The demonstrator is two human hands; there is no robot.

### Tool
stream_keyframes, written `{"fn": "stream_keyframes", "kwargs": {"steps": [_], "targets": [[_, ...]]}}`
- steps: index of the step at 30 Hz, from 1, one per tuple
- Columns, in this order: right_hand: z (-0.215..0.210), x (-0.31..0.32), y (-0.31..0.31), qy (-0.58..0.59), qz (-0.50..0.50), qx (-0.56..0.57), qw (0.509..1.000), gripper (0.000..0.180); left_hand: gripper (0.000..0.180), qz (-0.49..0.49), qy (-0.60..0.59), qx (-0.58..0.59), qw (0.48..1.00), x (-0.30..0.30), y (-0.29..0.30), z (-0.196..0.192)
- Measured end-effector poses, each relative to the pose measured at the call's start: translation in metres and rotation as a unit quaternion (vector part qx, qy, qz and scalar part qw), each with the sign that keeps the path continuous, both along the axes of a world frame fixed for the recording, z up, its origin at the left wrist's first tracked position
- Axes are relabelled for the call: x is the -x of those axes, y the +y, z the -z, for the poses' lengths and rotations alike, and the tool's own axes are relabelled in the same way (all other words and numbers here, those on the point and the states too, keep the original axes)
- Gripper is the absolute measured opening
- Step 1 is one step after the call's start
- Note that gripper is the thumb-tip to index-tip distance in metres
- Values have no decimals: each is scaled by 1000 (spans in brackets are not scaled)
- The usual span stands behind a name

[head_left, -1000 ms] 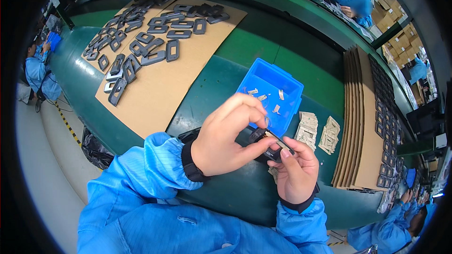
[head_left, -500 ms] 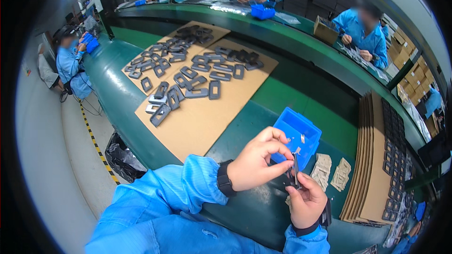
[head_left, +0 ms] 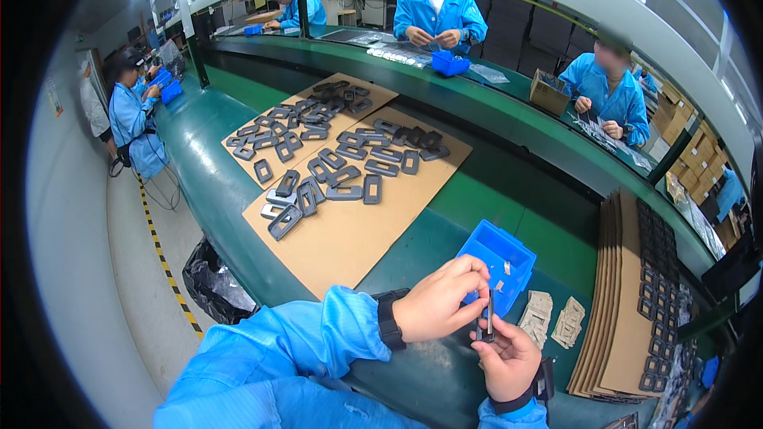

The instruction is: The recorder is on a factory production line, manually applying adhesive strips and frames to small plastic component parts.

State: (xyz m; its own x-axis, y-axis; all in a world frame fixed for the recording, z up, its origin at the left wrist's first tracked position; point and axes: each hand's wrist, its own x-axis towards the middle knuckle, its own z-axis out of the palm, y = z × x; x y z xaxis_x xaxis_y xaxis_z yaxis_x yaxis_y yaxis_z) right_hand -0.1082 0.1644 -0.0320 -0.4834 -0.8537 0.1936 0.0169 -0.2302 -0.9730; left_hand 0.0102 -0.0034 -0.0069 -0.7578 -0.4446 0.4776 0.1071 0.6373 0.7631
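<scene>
A slim black plastic frame (head_left: 487, 322) stands on edge between my two hands, above the green table. My right hand (head_left: 513, 359) is closed around its lower end, thumb on the near side. At its upper end my left hand (head_left: 435, 303) has thumb and fingers pinched together. Whether a small piece lies between those fingertips is hidden. Just beyond the hands sits a blue plastic bin (head_left: 520, 258), with a few small pale strips inside. Beside my right hand lie two stacks of beige sheets, a left stack (head_left: 538, 311) and a right stack (head_left: 569, 321).
Many loose black frames (head_left: 372, 188) lie on cardboard sheets (head_left: 342, 246) to the left. At the right stands a pile of cardboard sheets (head_left: 608, 302), with rows of frames next to it. A black bag (head_left: 213, 280) is on the floor. Several co-workers in blue sit around.
The view has shifted, so the table and frames appear lower. Both hands are still at the black frame, which now stands more upright, with the left fingers still at its top end.
</scene>
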Motion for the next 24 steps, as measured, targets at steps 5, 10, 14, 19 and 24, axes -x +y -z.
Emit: {"fn": "stream_keyframes", "kwargs": {"steps": [5,10,14,19,24], "targets": [[-3,0,-1,-16,-17,12,1000,51,12,24,-13,2,1000,3,0,5],[-2,3,-4,-45,6,31,998,51,13,38,14,19,999,3,2,4],[-8,5,-2,-27,44,31,998,49,12,55,16,-78,995,-2,6,-6],[-10,4,0,-39,75,39,996,47,11,-13,66,-12,998,-1,-2,0],[-9,6,6,-61,93,23,994,44,13,-108,-8,103,989,4,-10,5]]}}
